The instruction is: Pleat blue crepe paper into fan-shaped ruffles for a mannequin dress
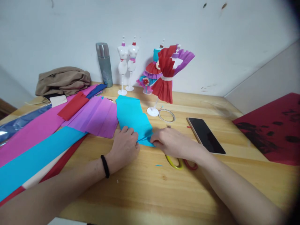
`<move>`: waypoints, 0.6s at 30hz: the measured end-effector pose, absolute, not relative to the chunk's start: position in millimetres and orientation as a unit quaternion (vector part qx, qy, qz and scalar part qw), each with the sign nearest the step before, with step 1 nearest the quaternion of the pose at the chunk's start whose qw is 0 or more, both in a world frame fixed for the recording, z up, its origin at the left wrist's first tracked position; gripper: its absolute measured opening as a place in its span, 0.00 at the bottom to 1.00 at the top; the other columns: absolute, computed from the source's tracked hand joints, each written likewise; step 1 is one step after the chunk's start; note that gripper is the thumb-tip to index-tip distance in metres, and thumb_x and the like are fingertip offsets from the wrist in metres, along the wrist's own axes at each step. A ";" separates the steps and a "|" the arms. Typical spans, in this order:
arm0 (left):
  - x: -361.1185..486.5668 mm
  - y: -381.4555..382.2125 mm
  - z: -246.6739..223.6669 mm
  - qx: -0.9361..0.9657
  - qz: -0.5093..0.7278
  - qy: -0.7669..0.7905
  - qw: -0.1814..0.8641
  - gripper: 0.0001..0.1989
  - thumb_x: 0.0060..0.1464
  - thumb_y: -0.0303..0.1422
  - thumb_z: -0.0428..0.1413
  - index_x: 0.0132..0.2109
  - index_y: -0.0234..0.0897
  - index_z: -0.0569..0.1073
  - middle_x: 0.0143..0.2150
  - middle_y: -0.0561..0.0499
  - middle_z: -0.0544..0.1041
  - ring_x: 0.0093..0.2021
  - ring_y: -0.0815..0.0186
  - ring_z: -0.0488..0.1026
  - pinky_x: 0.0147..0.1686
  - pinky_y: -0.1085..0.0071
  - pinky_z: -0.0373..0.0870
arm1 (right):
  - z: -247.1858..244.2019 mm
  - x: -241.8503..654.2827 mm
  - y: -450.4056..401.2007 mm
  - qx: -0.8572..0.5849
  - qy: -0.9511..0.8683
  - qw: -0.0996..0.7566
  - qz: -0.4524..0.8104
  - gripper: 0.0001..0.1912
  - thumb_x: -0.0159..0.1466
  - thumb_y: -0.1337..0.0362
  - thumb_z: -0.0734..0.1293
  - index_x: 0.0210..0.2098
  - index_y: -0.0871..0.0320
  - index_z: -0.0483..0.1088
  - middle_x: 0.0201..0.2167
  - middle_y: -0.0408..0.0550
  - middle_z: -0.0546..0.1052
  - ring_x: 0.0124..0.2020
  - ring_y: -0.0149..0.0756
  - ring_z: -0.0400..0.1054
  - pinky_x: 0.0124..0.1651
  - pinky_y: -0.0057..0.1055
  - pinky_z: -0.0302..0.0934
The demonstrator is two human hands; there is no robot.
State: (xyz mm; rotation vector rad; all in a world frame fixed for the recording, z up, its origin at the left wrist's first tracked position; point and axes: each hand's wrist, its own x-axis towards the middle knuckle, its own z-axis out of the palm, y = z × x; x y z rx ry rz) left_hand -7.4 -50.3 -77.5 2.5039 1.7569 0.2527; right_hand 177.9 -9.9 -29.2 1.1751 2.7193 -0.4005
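A turquoise sheet of crepe paper [131,114] lies on the wooden table, its near edge folded over in a narrow strip. My left hand [125,143], with a black band at the wrist, is closed on the left part of that fold. At the right end of the fold, my right hand [168,140] pinches the paper between thumb and fingers. Beneath my right forearm lie scissors [173,162] with a yellow and a red handle loop, partly covered. A small turquoise scrap [158,165] rests on the table nearer to me.
Purple paper sheets [100,115] and long coloured strips [42,156] spread over the left. Behind stand white mannequins [123,62], one in a red paper dress [165,86], and a flask [104,65]. A tape roll [167,115] and phone [206,134] lie to the right.
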 end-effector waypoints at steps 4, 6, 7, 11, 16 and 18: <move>-7.5 -50.0 -78.1 0.817 0.083 0.570 0.033 0.05 0.53 0.29 0.52 0.33 0.35 0.72 0.37 0.44 0.73 0.44 0.52 0.67 0.39 0.58 0.63 | -33.8 175.9 -12.0 0.427 0.893 0.049 -0.132 0.05 0.59 0.65 0.67 0.28 0.56 0.74 0.27 0.45 0.76 0.29 0.34 0.67 0.28 0.28 0.44; -7.9 -50.0 -78.7 0.820 0.087 0.566 0.027 0.05 0.53 0.29 0.52 0.33 0.35 0.72 0.37 0.44 0.73 0.44 0.52 0.67 0.38 0.58 0.63 | -38.1 176.1 -11.4 0.438 0.892 0.026 -0.109 0.04 0.57 0.62 0.69 0.30 0.55 0.75 0.29 0.46 0.77 0.29 0.36 0.68 0.28 0.29 0.45; -8.2 -50.0 -79.0 0.821 0.089 0.563 0.025 0.05 0.53 0.29 0.52 0.33 0.35 0.72 0.37 0.44 0.73 0.43 0.52 0.67 0.38 0.58 0.63 | -41.0 176.1 -11.0 0.431 0.897 0.021 -0.099 0.03 0.57 0.63 0.70 0.31 0.55 0.75 0.29 0.47 0.77 0.30 0.36 0.68 0.28 0.29 0.45; -8.9 -50.5 -79.9 0.821 0.094 0.562 0.017 0.04 0.53 0.29 0.52 0.34 0.35 0.72 0.37 0.43 0.73 0.43 0.52 0.67 0.37 0.58 0.63 | -53.9 175.4 -11.0 0.382 0.921 0.011 -0.075 0.07 0.56 0.73 0.66 0.28 0.56 0.73 0.29 0.45 0.76 0.31 0.36 0.69 0.27 0.30 0.42; -8.5 -50.3 -80.1 0.822 0.091 0.562 0.020 0.05 0.54 0.29 0.52 0.34 0.35 0.72 0.37 0.43 0.73 0.43 0.52 0.67 0.38 0.58 0.63 | -54.5 172.4 -17.7 0.367 0.923 0.005 -0.113 0.07 0.56 0.74 0.66 0.28 0.56 0.73 0.27 0.44 0.76 0.30 0.35 0.68 0.27 0.30 0.42; -8.3 -50.0 -80.5 0.821 0.091 0.563 0.022 0.05 0.54 0.29 0.52 0.34 0.35 0.72 0.37 0.43 0.73 0.44 0.52 0.67 0.39 0.58 0.63 | -50.4 171.8 -20.5 0.358 0.923 0.016 -0.137 0.06 0.56 0.72 0.67 0.26 0.56 0.73 0.26 0.44 0.75 0.30 0.35 0.68 0.27 0.29 0.44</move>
